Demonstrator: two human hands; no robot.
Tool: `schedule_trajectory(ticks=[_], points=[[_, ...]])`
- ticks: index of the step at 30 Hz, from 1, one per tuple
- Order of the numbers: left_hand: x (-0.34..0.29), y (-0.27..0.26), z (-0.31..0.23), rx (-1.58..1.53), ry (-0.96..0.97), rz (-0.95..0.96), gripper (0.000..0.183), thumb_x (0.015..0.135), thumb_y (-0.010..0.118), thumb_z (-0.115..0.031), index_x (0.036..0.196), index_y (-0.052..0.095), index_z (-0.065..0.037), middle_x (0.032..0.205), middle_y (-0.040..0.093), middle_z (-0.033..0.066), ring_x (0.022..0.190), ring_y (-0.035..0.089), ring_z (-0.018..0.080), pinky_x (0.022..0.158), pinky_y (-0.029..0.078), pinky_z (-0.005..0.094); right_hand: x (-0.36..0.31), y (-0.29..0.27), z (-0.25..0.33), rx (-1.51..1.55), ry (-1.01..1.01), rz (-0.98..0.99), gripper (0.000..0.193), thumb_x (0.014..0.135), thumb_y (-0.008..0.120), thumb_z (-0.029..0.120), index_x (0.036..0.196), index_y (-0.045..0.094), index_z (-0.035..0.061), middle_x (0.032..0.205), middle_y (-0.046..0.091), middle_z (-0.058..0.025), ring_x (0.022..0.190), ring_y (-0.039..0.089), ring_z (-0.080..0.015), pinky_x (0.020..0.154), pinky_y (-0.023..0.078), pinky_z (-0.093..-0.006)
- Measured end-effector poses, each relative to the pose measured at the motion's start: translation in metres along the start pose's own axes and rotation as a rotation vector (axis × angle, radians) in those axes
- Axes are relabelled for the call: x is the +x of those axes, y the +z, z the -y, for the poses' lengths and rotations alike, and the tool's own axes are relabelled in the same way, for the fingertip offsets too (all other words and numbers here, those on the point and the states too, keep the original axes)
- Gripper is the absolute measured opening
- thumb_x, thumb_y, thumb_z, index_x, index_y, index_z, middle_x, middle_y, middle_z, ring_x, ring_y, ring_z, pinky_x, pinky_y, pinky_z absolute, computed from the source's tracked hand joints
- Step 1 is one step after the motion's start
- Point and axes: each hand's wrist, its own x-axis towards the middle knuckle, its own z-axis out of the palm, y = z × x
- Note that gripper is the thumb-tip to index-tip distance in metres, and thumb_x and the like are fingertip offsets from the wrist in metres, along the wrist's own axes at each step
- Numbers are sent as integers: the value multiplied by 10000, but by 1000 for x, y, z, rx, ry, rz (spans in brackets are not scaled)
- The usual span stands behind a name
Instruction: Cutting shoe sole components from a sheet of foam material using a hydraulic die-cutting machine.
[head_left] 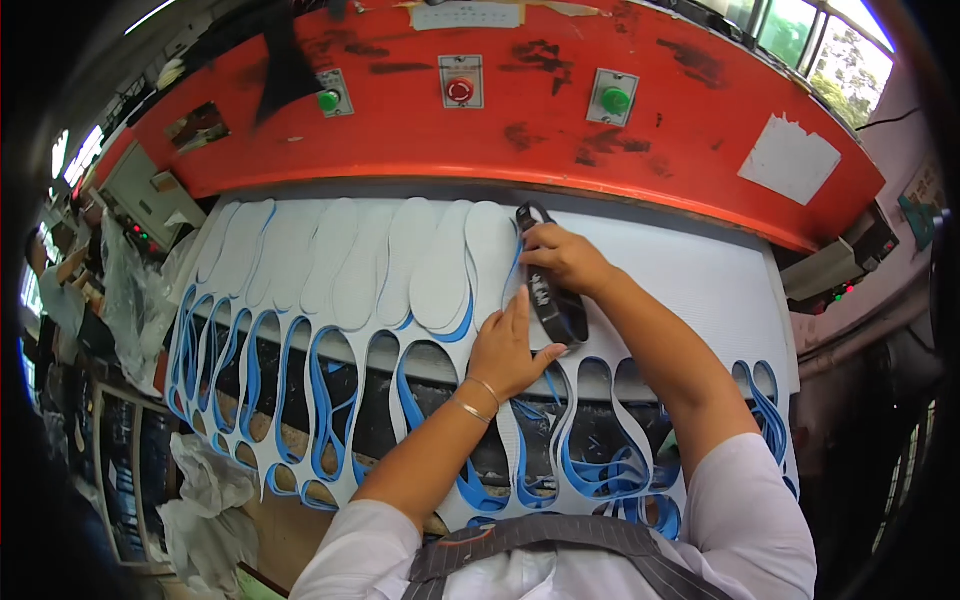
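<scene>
Head view, hands at centre of frame. Right hand [562,258] is closed around the upper part of a black sole-shaped cutting die [548,290], fingers wrapped over its rim; the die stands on edge on the white foam sheet [680,280], just right of centre. Left hand [505,350] lies below and left of the die, fingers extended and pressed flat on the sheet, thumb tip touching the die's lower end; it grips nothing. Two thin metal bangles [478,398] sit on the left wrist.

Sheet is white on top with blue layers beneath, visible at the cut edges. Row of cut white insole blanks [345,262] still seated in the sheet runs from upper left toward centre, ending just left of the die. Below them, lower half of frame, the sheet is an openwork of sole-shaped holes [380,390]; dark surface underneath, possibly the desk, not resolvable.

Upper frame: red press head [560,140] with two green buttons [614,99] and one red button [460,90] between them. Another person [55,290] at far left edge.
</scene>
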Motion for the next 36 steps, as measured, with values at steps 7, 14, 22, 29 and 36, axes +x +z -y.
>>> schedule_trajectory(ticks=[7, 14, 22, 29, 36], points=[[59, -34, -8, 429, -112, 478, 535, 886, 527, -522, 902, 676, -8, 1077, 633, 201, 895, 632, 329, 867, 445, 434, 10, -102, 18, 252, 682, -719, 138, 860, 589, 171, 866, 643, 44, 733, 639, -96, 723, 637, -201, 654, 480, -312], [131, 41, 38, 318, 38, 229, 451, 932, 479, -351, 1264, 567, -57, 1372, 504, 89, 1281, 439, 243, 1071, 291, 447, -44, -43, -11, -196, 1223, 100, 296, 876, 507, 233, 1057, 627, 32, 1071, 644, -253, 1035, 604, -411, 884, 468, -492], [137, 46, 47, 383, -10, 247, 497, 943, 408, -266, 1397, 440, -67, 1501, 374, 53, 1420, 271, 216, 1151, 171, 469, -89, -49, 45, 155, 611, 129, 995, 676, 780, 535, 1419, 361, 24, 1156, 550, -248, 1076, 536, -390, 962, 412, -443], [139, 52, 49, 327, -22, 297, 487, 936, 411, -234, 1398, 442, -84, 1503, 373, 44, 1432, 244, 216, 1159, 145, 477, -125, -20, 74, -48, 685, 96, 825, 576, 831, 536, 1201, 554, 74, 1370, 430, -300, 1373, 308, -416, 1123, 214, -528], [141, 39, 44, 405, -3, 317, 495, 927, 450, -269, 1388, 445, -87, 1480, 397, 46, 1418, 266, 241, 1144, 181, 502, -116, -29, 80, -107, 645, 133, 783, 618, 791, 549, 1199, 554, 81, 1327, 466, -267, 1343, 348, -417, 1104, 253, -535]])
